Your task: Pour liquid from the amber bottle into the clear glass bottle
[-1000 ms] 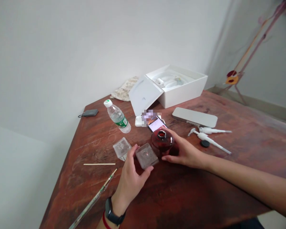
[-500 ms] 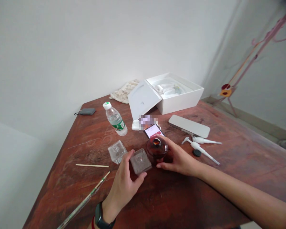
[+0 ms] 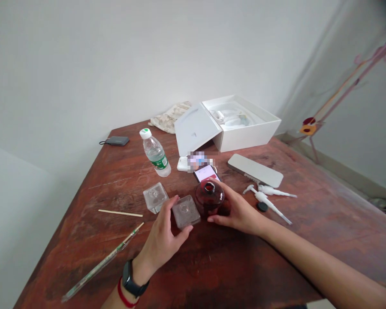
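My left hand [image 3: 167, 227] grips a clear square bottle [image 3: 185, 211] with a small round neck on top, fingers along its left side and thumb at its near right corner. My right hand [image 3: 236, 210] curls round a dark brown, round-shouldered glass bottle [image 3: 209, 201], fingers behind and thumb in front. The brown bottle's mouth is uncapped, and the two bottles stand side by side on the wooden table. A second clear square bottle [image 3: 155, 198] stands just left of my left hand. Right of my right hand lie two white pump heads [image 3: 266, 198] and a black cap [image 3: 262, 206].
Behind the bottles are a phone [image 3: 206, 173], a water bottle [image 3: 157, 154] and an open white box [image 3: 249, 135]. A long grey-white case [image 3: 255, 170] lies at right. A thin stick [image 3: 120, 213] and a wrapped stick bundle [image 3: 103, 262] lie at left, a power bank [image 3: 117, 140] farther back.
The whole view has shifted slightly. Both hands keep their hold on the same two bottles, which stay side by side.
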Demonstrator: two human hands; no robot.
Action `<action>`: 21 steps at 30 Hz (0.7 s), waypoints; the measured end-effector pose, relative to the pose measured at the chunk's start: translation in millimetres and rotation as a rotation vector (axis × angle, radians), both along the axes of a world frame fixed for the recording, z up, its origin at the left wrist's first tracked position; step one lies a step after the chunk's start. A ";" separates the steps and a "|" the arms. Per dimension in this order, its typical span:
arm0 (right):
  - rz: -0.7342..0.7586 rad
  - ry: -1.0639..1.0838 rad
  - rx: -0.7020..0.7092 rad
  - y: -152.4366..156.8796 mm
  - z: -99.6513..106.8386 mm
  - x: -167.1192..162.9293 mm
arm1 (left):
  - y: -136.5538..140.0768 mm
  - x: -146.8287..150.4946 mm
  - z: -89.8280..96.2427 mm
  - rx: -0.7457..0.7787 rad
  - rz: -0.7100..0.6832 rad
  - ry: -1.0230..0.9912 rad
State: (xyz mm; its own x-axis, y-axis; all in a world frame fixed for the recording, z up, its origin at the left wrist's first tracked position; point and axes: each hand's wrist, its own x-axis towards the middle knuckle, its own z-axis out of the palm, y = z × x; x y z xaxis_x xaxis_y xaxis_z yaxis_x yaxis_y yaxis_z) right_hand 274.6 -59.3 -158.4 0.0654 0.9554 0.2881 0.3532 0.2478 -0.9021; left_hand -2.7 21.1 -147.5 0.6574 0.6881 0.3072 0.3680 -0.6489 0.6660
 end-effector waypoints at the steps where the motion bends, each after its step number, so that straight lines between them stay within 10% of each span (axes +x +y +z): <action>1: -0.006 -0.002 -0.002 0.2 -1.4 0.0 | 0.4 -0.1 0.3 -0.012 -0.003 0.002; 21: -0.008 -0.164 0.051 27.1 15.9 -24.2 | 12.6 -29.2 38.2 -0.052 -0.131 -0.270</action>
